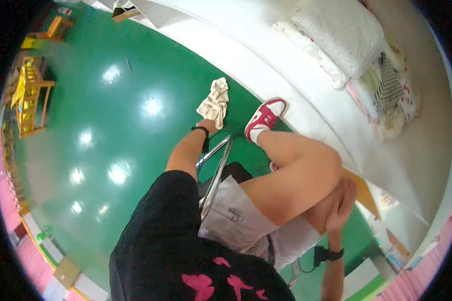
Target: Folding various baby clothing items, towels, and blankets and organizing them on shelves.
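We see the pale cloth (216,99) lying just ahead of our left hand (207,125), fingers closed on its near end, its long axis pointing away from them, while our right hand (340,208), fingers laid loosely along a leg (317,214), is well apart.

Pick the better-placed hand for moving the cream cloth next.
Left, I'd judge: the left hand is at the near end of the cream cloth, while the right hand rests at the bare legs, well away from it.
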Motion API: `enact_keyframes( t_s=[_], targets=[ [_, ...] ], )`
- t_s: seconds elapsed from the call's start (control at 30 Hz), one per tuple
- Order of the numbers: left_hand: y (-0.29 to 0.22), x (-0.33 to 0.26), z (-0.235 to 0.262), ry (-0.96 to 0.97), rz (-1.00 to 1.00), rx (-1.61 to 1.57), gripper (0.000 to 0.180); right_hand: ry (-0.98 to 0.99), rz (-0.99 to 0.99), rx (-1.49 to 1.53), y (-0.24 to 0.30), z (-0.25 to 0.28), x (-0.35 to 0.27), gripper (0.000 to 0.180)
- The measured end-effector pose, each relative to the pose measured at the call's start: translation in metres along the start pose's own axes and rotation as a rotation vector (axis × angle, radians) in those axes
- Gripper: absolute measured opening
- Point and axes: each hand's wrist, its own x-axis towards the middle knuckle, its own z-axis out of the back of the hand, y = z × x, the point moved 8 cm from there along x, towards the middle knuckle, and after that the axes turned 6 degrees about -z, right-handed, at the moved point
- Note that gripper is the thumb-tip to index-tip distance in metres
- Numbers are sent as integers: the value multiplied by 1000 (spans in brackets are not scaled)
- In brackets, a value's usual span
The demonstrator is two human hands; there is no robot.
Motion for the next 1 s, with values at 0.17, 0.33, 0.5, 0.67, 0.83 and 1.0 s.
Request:
enact_keyframes(
  t_s=[0.17,0.33,0.5,0.67,0.83,1.0],
  targets=[
    [16,23,-39,-172,30,-219,49,-3,8,-5,7,-3,5,48],
    [-90,54,-87,-66,5,-456,57,26,-108,-172,-18,24,0,49],
    [75,124,-143,-93,-13,-206,56,43,-21,-11,8,-11,8,51],
    [29,135,-152,-159,-108,-242,47,33,6,-10,-2,-7,4,51],
    [-43,112,-125,-186,-370,115,25,52,-48,-10,4,3,4,52],
    [33,78,-75,-328,-214,73,32,49,-20,75,21,-14,6,53]
  ],
)
